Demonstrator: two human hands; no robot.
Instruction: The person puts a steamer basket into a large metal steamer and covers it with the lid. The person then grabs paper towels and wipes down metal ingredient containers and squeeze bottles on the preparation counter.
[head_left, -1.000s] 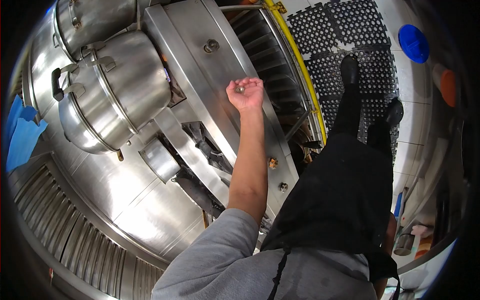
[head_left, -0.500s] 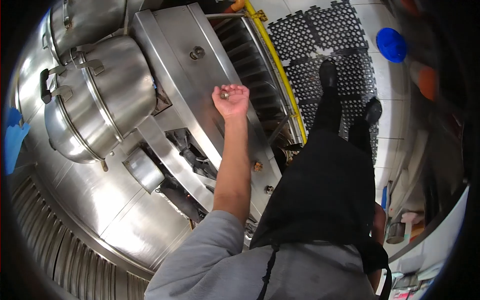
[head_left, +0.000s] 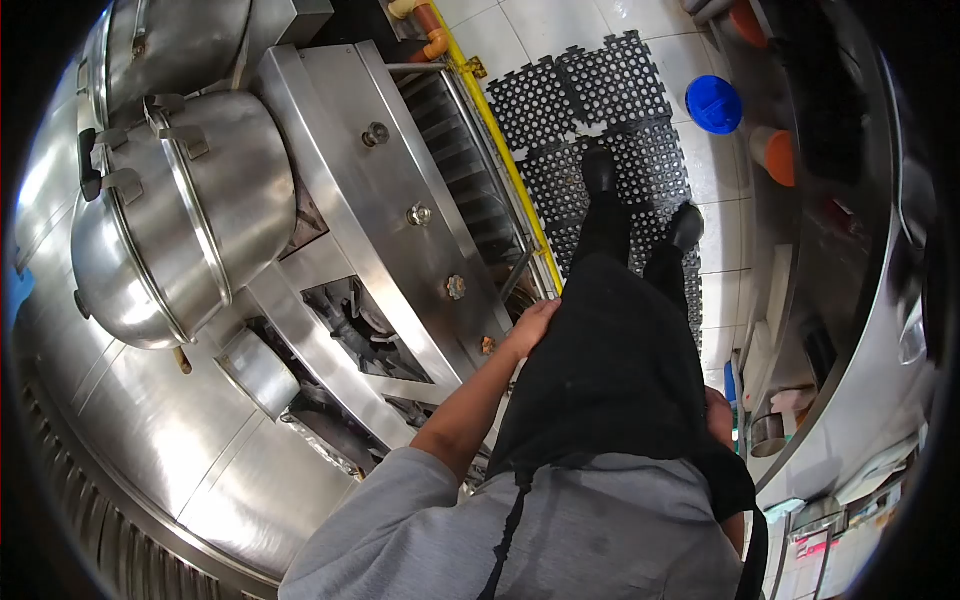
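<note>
My left hand [head_left: 534,327] is low beside the black apron [head_left: 610,370], its fingers loosely stretched and touching the apron's edge. Nothing shows in it. Just left of it is the steel front of a stove [head_left: 400,180], which carries several knobs, among them a metal control knob [head_left: 419,215] and a rusty one [head_left: 488,345]. On the far side of the apron, my right hand [head_left: 718,412] is mostly hidden, and its fingers cannot be made out.
A large lidded steel pot [head_left: 190,210] and a smaller pot [head_left: 258,372] stand at the left, near an open burner [head_left: 365,325]. A yellow pipe [head_left: 510,150] runs along the stove front. Black perforated mats [head_left: 620,85] lie underfoot, with a blue round object [head_left: 714,104] beyond.
My left hand has left the stove knob it was around and dropped back to the apron's side. The view has shifted, so the stove and mats appear further left.
</note>
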